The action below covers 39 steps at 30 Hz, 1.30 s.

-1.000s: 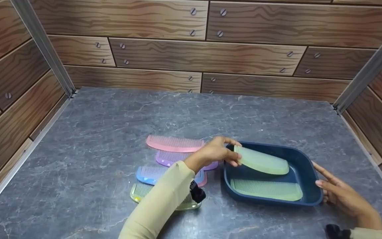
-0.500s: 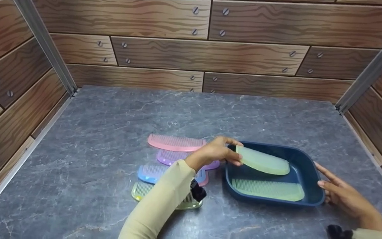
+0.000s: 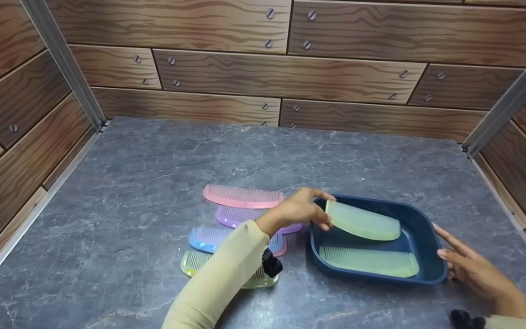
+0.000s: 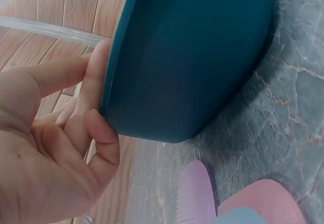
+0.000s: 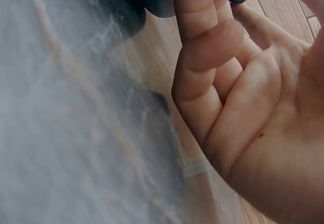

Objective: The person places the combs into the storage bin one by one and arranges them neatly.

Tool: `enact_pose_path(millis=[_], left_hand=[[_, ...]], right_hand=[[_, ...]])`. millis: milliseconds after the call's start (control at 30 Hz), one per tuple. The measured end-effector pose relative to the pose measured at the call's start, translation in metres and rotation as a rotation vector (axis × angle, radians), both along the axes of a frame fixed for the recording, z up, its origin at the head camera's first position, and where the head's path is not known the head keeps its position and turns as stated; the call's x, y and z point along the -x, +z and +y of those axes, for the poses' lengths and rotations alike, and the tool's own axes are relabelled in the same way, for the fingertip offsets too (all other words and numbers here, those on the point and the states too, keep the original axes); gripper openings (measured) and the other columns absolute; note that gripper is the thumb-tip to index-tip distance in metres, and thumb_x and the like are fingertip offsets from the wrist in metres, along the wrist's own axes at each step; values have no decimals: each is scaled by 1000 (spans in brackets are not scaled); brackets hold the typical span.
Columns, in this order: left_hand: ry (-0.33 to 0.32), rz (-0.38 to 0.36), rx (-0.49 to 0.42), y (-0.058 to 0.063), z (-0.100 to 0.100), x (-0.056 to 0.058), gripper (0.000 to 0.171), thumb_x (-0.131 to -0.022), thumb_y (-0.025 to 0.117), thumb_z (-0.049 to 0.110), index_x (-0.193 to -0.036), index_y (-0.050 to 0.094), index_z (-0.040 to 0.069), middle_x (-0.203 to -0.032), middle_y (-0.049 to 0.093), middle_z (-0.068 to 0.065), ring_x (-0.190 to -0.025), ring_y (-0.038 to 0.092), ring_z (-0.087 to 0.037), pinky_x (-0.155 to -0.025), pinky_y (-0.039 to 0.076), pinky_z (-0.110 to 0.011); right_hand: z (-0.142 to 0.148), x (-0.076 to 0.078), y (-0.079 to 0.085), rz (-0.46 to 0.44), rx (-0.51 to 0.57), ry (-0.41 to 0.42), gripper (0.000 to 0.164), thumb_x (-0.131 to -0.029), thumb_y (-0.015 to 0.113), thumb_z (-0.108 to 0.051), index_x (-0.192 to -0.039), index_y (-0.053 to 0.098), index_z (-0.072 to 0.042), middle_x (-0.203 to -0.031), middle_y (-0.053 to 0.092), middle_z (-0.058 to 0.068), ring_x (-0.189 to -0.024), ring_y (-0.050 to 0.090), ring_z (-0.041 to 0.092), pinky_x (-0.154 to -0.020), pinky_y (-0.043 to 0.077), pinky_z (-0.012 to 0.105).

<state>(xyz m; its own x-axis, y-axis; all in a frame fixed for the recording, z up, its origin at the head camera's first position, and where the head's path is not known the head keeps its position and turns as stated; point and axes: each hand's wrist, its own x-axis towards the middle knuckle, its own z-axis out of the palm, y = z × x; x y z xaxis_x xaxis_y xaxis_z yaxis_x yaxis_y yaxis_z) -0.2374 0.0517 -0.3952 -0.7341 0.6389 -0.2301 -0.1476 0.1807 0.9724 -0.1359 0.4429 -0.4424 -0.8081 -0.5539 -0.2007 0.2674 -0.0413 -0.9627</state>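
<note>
Over the dark blue tub (image 3: 427, 237), my left hand (image 3: 302, 210) pinches a pale green comb (image 3: 364, 221) by its left end; the comb slants down to the right inside the tub. Another pale green comb (image 3: 370, 261) lies flat along the tub's near side. In the left wrist view, the tub's outer wall (image 4: 192, 47) hides the held comb from sight, with the left hand (image 4: 55, 143) at the rim. My right hand (image 3: 475, 269) grips the tub's right edge, thumb at the rim; several of its fingers (image 5: 202, 57) curl in the right wrist view.
Left of the tub lie a pink comb (image 3: 244, 197), a purple comb (image 3: 240, 215), a blue comb (image 3: 208, 239) over another pinkish comb (image 3: 283, 247), and an olive-green comb (image 3: 193, 262). My left forearm partly covers them. Wood-patterned walls (image 3: 226, 73) enclose the grey marbled table (image 3: 153, 155).
The view shifts slightly. Both hands, the held comb and the tub otherwise stay almost as they were.
</note>
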Motion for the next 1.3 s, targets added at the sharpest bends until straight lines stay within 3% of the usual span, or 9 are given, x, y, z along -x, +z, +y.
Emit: enact_pose_path(millis=[133, 400, 633, 800, 967, 1300], left_hand=[[-5, 51, 51, 0, 2, -1, 47, -85, 62, -8, -130, 54, 4, -89, 72, -25, -55, 65, -12, -59, 56, -25], [34, 73, 69, 0, 5, -2, 44, -85, 64, -8, -126, 56, 5, -85, 72, -23, -52, 62, -11, -50, 49, -20], [54, 79, 95, 0, 4, -2, 45, -83, 64, -10, -124, 55, 5, -83, 72, -22, -51, 62, -11, -51, 52, -21], [79, 135, 181, 6, 6, -4, 44, -81, 69, -5, -122, 57, 4, -75, 73, -15, -47, 61, -10, -49, 50, -21], [78, 195, 262, 9, 7, -5, 44, -81, 72, 2, -123, 59, 3, -74, 73, -13, -45, 59, -8, -53, 51, -23], [69, 168, 147, 6, 5, -5, 42, -82, 72, -1, -121, 58, 0, -81, 73, -15, -49, 60, -10, -51, 48, -21]], right_hand=[[-1, 0, 1, -25, -23, 0, 58, -106, 25, -9, -133, 37, -59, -104, 70, -5, -92, 69, 11, -78, 55, 27], [0, 2, 1, -38, -25, -14, 56, -106, 26, -11, -132, 38, -59, -108, 70, -4, -94, 69, 11, -81, 55, 29], [-2, 2, 2, -35, -4, -6, 58, -106, 25, -9, -133, 38, -58, -120, 67, -7, -98, 68, 12, -84, 55, 29], [-2, 3, 3, -31, -2, -10, 58, -106, 25, -9, -134, 39, -58, -114, 69, -6, -95, 68, 11, -81, 55, 28], [0, 2, 2, -2, 28, 39, 60, -106, 21, -7, -137, 35, -56, -99, 69, -5, -89, 68, 9, -75, 53, 24], [0, -1, -1, 12, -1, -3, 60, -105, 23, -6, -136, 37, -56, -95, 70, -5, -86, 68, 10, -72, 54, 24]])
